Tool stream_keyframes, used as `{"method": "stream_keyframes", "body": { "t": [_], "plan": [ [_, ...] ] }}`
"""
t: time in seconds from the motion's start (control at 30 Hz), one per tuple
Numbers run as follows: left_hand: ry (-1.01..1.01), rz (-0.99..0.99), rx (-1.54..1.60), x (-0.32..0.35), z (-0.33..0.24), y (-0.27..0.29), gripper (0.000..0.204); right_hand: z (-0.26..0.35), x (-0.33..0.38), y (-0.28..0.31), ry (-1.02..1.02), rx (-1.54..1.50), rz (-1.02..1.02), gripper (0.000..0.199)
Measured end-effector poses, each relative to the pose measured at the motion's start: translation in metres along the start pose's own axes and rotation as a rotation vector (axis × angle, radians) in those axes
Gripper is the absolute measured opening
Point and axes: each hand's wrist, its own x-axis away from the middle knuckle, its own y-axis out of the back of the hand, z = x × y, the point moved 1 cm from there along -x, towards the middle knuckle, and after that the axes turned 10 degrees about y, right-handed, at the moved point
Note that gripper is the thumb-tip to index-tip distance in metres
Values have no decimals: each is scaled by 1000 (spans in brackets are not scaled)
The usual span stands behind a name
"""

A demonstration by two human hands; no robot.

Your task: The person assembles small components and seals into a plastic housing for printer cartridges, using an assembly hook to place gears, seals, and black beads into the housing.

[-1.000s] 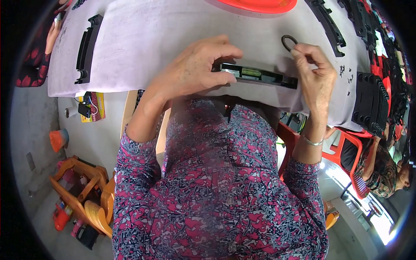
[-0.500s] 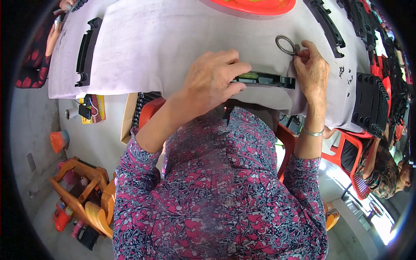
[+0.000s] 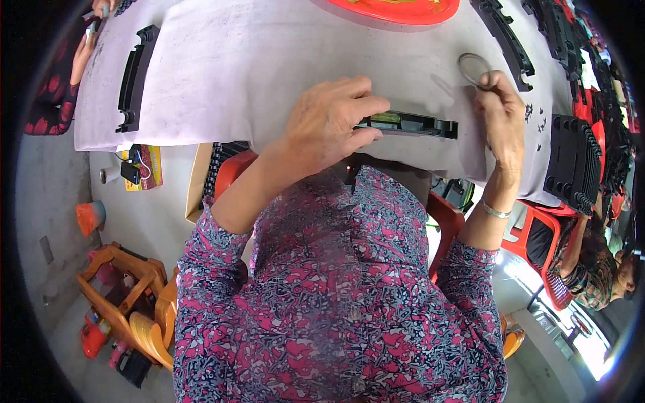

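My left hand (image 3: 329,121) is closed on one end of a long black plastic part (image 3: 426,125), thumb on its near edge and fingers on the far one. Green pieces (image 3: 385,117) show inside the part's channel, close to my fingertips. To the right of the part, my right hand (image 3: 502,117) is raised over the cloth. Its thumb and fingers pinch a thin grey ring (image 3: 474,67), whose loop sticks out to the far left of the hand. The rest of what it grips is hidden by the fingers.
At the far edge lies a red tray (image 3: 396,19) holding green bits. Similar black parts lie at the left (image 3: 138,79) and far right (image 3: 505,40). Small black scraps (image 3: 531,114) and a stack of black parts (image 3: 571,161) are beyond my right hand. Other people sit at both sides.
My right hand has moved rightward, away from the black part's end, carrying the ring with it. My left hand and the black part have stayed in place.
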Motion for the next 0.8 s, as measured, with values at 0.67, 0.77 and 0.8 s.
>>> {"method": "stream_keyframes", "body": {
  "t": [0.67, 0.77, 0.8],
  "plan": [
    [3, -8, -27, 0, -2, 4, 34, 74, 4, -62, 120, -1372, 194, 57],
    [4, -2, -9, -1, -1, 4, 34, 70, 4, -64, 181, -1416, 202, 51],
    [4, 0, -9, -1, -1, 4, 34, 69, 6, -65, 174, -1473, 157, 47]
  ]
}}
